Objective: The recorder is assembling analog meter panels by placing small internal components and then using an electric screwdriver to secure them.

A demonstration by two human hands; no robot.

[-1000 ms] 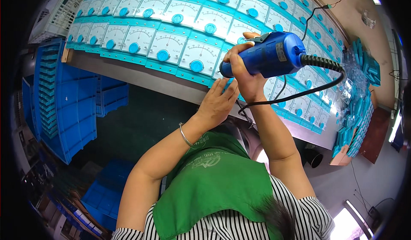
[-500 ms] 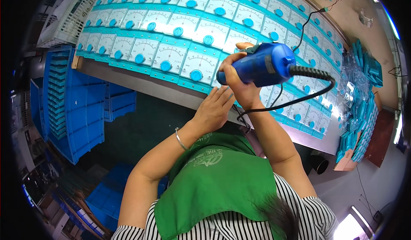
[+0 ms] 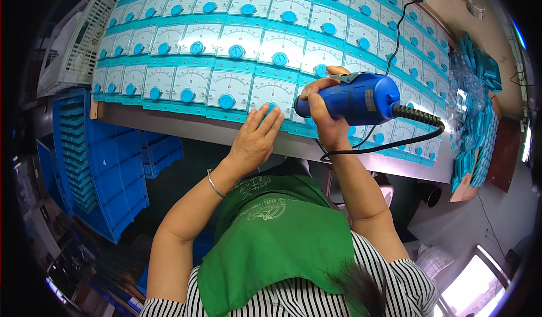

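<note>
My right hand [image 3: 327,109] is wrapped around a blue corded electric screwdriver [image 3: 361,99], held above the front row of panel meters. Its narrow end points left and downward, and its bit cannot be made out. My left hand [image 3: 254,139] has its fingers stretched out. The fingertips rest at the round turquoise knob of a front-row panel meter [image 3: 275,88] with a white dial face. That knob is partly hidden by them. More meters of the same kind lie edge to edge in curved rows on the table [image 3: 226,124].
A black cable [image 3: 418,133] loops from the screwdriver past my right wrist. Blue crates [image 3: 116,164] with stacked turquoise parts stand at left, below a white plastic basket [image 3: 84,48]. Turquoise pieces and clear plastic covers [image 3: 471,102] are heaped at the table's right end.
My left hand has moved left, away from beside my right hand, onto a meter's knob. The screwdriver has shifted slightly right and down in the view, still in my right hand.
</note>
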